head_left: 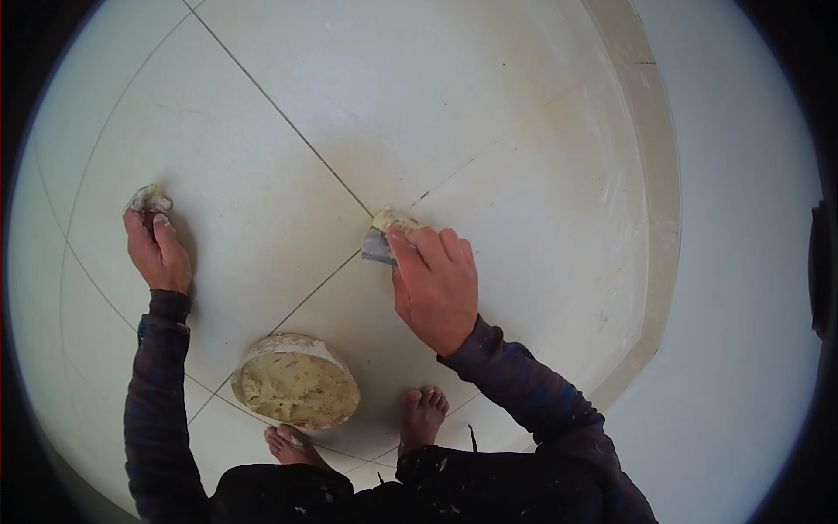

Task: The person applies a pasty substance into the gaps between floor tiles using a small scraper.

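Pale beige grout (394, 218) lies on the upper edge of a flat grey scraper (379, 247). My right hand (439, 284) is closed around that scraper, at the crossing of two tile joints on the floor. Farther left, my left hand (159, 253) is closed on a small paste-caked tool (150, 201) with a dark reddish part at the fingers; its exact kind is hidden under the paste. Between my forearms and close to my feet stands a round bucket (253, 351) holding thick, lumpy grout (297, 389).
Large pale floor tiles (262, 192) spread around me, with thin dark joints between them. A beige skirting strip (656, 175) curves along the right, below a white wall (742, 262). My bare feet (423, 415) are beside the bucket.
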